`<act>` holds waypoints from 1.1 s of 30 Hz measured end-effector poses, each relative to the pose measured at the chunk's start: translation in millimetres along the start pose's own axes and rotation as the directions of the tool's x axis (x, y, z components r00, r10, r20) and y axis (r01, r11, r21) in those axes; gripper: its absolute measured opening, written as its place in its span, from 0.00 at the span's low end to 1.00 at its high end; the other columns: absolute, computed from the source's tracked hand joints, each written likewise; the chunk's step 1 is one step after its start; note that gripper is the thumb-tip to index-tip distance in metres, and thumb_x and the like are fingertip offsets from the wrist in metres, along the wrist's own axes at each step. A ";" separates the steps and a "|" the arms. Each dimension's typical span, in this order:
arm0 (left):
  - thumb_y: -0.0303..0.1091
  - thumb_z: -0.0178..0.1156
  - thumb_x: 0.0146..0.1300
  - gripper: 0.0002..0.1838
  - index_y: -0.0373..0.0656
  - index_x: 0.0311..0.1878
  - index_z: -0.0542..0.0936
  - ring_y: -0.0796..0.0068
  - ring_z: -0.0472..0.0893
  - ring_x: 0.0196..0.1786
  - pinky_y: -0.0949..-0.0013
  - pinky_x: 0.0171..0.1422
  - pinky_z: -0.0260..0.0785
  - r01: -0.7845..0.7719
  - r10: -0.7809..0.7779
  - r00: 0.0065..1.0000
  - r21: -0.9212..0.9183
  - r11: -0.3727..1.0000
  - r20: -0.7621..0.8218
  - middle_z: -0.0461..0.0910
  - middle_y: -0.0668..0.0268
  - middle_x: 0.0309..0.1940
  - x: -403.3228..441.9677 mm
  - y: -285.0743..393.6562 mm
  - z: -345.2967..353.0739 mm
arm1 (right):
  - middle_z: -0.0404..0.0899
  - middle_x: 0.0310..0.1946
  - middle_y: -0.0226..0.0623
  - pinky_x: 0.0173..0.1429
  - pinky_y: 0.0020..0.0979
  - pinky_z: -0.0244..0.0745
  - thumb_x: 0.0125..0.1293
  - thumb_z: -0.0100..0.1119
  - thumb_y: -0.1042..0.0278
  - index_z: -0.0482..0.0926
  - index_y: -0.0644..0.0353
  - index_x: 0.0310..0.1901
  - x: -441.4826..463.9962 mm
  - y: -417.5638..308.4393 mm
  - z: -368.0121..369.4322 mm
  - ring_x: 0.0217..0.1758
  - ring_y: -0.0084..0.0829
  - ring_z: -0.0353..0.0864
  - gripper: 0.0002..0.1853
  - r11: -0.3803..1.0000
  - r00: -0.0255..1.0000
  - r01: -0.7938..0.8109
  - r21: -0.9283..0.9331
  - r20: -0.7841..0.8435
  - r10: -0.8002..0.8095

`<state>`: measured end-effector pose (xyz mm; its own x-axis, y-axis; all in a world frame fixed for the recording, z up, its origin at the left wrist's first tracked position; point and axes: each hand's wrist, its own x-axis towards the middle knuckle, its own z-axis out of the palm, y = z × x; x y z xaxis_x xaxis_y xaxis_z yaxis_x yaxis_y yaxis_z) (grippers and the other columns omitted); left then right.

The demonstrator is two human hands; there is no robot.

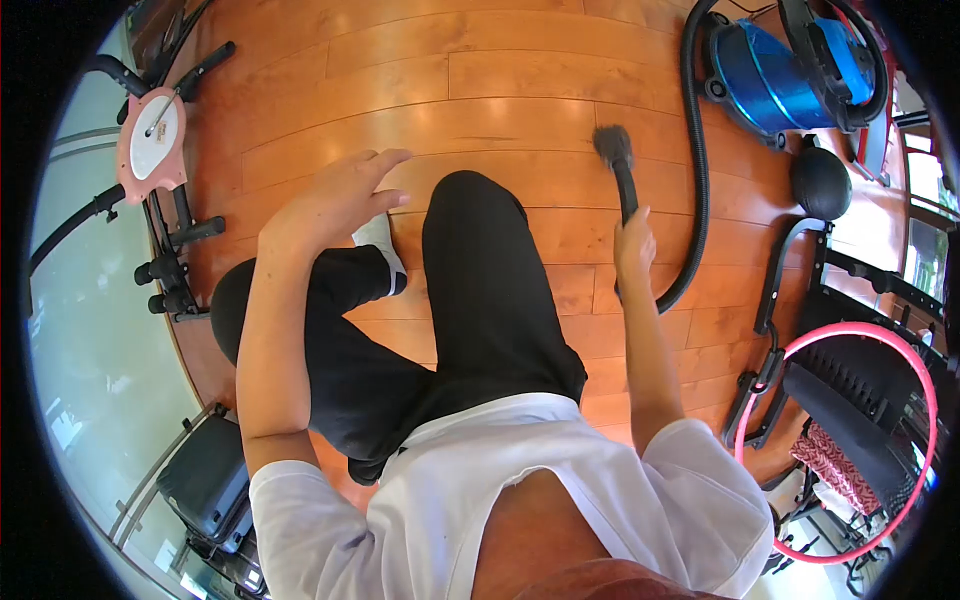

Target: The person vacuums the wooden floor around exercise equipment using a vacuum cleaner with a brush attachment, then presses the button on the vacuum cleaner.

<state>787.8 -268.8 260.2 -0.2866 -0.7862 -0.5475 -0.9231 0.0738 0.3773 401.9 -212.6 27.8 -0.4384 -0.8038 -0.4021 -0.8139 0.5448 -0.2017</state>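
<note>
My right hand [633, 247] is wrapped round the black handle of a vacuum cleaner hose [697, 160]. At the far end of that handle, a grey dusting brush nozzle [612, 147] points away from me, over or on the wooden floor; whether its bristles touch is hard to tell. My left hand [335, 198] hangs in the air above my bent leg, holding nothing, with thumb and fingers apart. Beneath it a foot in a pale sock [376, 240] shows.
The blue vacuum cleaner [765, 75] stands at the upper right, near a black ball [820, 184]. A pink hoop [929, 395] leans by a black bench [845, 410]. Left are a pink-and-black exercise bike [153, 140], glass panels [95, 260] and a dark suitcase [205, 470]. Wooden floor [400, 70] lies ahead.
</note>
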 end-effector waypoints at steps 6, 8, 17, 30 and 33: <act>0.45 0.58 0.70 0.27 0.47 0.69 0.69 0.49 0.73 0.65 0.55 0.67 0.66 -0.020 0.020 1.000 0.013 1.000 0.004 0.73 0.49 0.63 2.9 -2.4 -4.6 | 0.82 0.34 0.61 0.44 0.56 0.76 0.69 0.52 0.68 0.64 0.61 0.49 22.1 -13.9 12.7 0.42 0.60 0.83 0.12 0.986 0.982 0.164 -0.037 -0.085 -0.166; 0.45 0.58 0.70 0.27 0.47 0.69 0.69 0.49 0.73 0.65 0.56 0.68 0.66 -0.040 0.040 0.999 0.046 0.998 0.006 0.73 0.49 0.64 5.8 5.7 -3.7 | 0.81 0.33 0.61 0.43 0.57 0.77 0.69 0.50 0.68 0.64 0.61 0.49 48.4 -39.7 12.7 0.40 0.61 0.83 0.11 0.988 0.984 0.151 -0.031 -0.090 -0.153; 0.46 0.57 0.70 0.28 0.47 0.70 0.68 0.49 0.72 0.66 0.56 0.70 0.64 -0.069 0.069 0.998 0.020 0.997 -0.007 0.73 0.50 0.64 11.8 7.1 -10.2 | 0.82 0.34 0.60 0.45 0.56 0.77 0.69 0.55 0.63 0.63 0.61 0.50 -17.3 -10.7 13.8 0.41 0.61 0.83 0.16 0.990 0.995 0.083 -0.114 0.063 -0.076; 0.48 0.57 0.70 0.28 0.45 0.69 0.69 0.51 0.74 0.64 0.57 0.67 0.67 -0.114 0.103 0.986 0.078 0.990 0.129 0.75 0.51 0.62 42.1 11.5 -10.1 | 0.78 0.22 0.41 0.26 0.37 0.78 0.55 0.70 0.65 0.67 0.63 0.45 172.0 -66.9 -24.3 0.21 0.35 0.81 0.22 0.753 0.965 0.140 0.643 0.081 -0.249; 0.47 0.57 0.70 0.28 0.45 0.68 0.70 0.51 0.74 0.64 0.57 0.66 0.67 -0.163 0.150 0.979 0.087 0.983 0.137 0.76 0.51 0.61 57.5 -3.8 -8.6 | 0.74 0.19 0.36 0.20 0.33 0.75 0.54 0.69 0.69 0.69 0.63 0.43 156.8 -79.9 -33.0 0.16 0.29 0.76 0.20 0.699 0.972 0.076 0.711 0.103 -0.210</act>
<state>777.0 -319.6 233.7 -0.4544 -0.6748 -0.5815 -0.8828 0.2538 0.3953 385.6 -390.0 10.3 -0.2163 -0.8714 -0.4404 -0.3313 0.4898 -0.8064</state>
